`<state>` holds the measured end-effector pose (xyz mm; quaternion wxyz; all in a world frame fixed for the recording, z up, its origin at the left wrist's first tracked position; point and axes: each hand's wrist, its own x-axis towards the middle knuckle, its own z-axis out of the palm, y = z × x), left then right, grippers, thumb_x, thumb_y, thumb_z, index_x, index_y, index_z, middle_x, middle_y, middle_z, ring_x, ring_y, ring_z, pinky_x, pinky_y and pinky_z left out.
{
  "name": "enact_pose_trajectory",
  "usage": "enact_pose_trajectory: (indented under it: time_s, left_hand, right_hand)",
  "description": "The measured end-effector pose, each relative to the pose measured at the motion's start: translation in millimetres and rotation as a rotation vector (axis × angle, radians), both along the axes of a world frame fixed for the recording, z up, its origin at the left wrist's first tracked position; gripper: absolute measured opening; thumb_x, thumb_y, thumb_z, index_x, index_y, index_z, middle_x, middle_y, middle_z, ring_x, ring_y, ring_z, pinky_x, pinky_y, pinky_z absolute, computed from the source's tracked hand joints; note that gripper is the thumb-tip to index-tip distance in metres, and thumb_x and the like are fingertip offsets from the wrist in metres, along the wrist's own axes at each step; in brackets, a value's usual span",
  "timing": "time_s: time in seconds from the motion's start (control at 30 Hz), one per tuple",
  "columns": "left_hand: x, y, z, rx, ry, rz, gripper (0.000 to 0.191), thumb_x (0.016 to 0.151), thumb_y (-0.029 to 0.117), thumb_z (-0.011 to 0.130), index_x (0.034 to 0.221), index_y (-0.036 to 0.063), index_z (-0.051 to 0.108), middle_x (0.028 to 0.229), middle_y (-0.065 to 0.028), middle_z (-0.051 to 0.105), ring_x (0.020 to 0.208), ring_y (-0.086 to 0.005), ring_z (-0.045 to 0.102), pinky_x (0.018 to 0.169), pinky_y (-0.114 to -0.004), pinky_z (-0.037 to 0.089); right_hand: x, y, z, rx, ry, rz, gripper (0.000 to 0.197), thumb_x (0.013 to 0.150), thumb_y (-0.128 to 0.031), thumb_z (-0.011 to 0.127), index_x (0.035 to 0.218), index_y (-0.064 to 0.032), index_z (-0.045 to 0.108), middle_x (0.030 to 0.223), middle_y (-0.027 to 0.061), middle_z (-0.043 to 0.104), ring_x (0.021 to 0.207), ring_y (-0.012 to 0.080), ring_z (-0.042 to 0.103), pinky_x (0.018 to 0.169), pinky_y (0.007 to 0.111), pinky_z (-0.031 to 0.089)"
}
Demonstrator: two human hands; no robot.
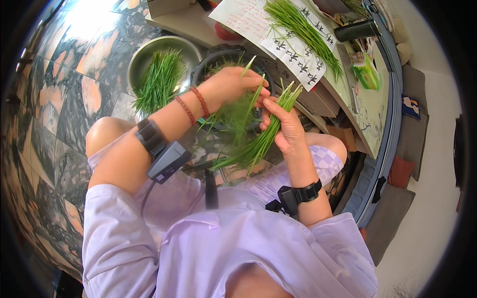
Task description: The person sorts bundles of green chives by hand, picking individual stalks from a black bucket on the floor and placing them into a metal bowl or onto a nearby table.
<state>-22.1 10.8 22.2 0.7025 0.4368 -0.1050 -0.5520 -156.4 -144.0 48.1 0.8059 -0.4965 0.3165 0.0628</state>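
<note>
My right hand (288, 128) is closed round a bundle of long green stalks, which look like garlic chives (269, 135), with their pale ends up. Just left of it, my left hand (236, 83) pinches a few stalks near their pale ends; their leafy lower part is blurred. A dark round tub (203, 63) stands beneath the hands, partly hidden by them, with green bits in it. To its left, a steel basin (139, 56) on the floor holds a pile of cut-looking green leaves (160, 80). More stalks (303, 31) lie on written paper sheets at the upper right.
The paper sheets (238, 16) lie on a low patterned table (367, 123), along with a black cylindrical container (357, 30) and a green packet (367, 72). My bent knees flank the tub on the marble-patterned floor (63, 111). A sofa edge runs along the right.
</note>
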Motion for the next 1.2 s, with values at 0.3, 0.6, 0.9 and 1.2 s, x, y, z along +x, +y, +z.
enact_pose_trajectory:
  time_s: [0.3, 0.6, 0.9, 1.2]
  left_hand:
    - [-3.0, -4.0, -6.0, -0.020, 0.022, 0.005, 0.027, 0.099, 0.021, 0.059, 0.111, -0.0029, 0.063, 0.107, -0.0108, 0.069, 0.091, -0.0194, 0.066, 0.081, -0.032, 0.053]
    - [-5.3, -17.1, -31.2, 0.093, -0.307, 0.079, 0.021, 0.089, 0.022, 0.071, 0.102, 0.0056, 0.072, 0.091, 0.0001, 0.072, 0.072, -0.0059, 0.059, 0.069, -0.022, 0.048]
    - [0.6, -25.2, -45.8, 0.252, -0.752, 0.230, 0.024, 0.086, 0.022, 0.073, 0.094, -0.0002, 0.073, 0.085, -0.0076, 0.073, 0.075, -0.0139, 0.067, 0.071, -0.031, 0.053]
    - [16.4, -33.1, -35.7, 0.267, -0.701, 0.440, 0.022, 0.083, 0.015, 0.075, 0.098, -0.0008, 0.073, 0.083, -0.0068, 0.072, 0.077, -0.0129, 0.068, 0.066, -0.027, 0.055]
  right_hand:
    - [4.6, 6.1, -4.5, -0.031, 0.010, -0.040, 0.021, 0.088, -0.015, 0.073, 0.103, -0.0054, 0.062, 0.087, 0.0077, 0.065, 0.057, 0.0117, 0.055, 0.051, 0.028, 0.045]
    - [1.0, -4.9, -7.6, -0.055, 0.022, -0.054, 0.017, 0.085, -0.015, 0.074, 0.094, -0.0056, 0.062, 0.083, 0.0105, 0.068, 0.056, 0.0129, 0.055, 0.052, 0.028, 0.046]
    - [-2.9, -11.9, -8.0, -0.094, 0.060, -0.074, 0.016, 0.086, -0.015, 0.073, 0.092, -0.0058, 0.061, 0.077, 0.0083, 0.066, 0.054, 0.0112, 0.054, 0.050, 0.027, 0.047]
    - [-8.3, -23.4, -8.4, -0.079, 0.047, -0.118, 0.015, 0.087, -0.015, 0.071, 0.094, -0.0046, 0.063, 0.078, 0.0076, 0.066, 0.054, 0.0096, 0.053, 0.051, 0.027, 0.046]
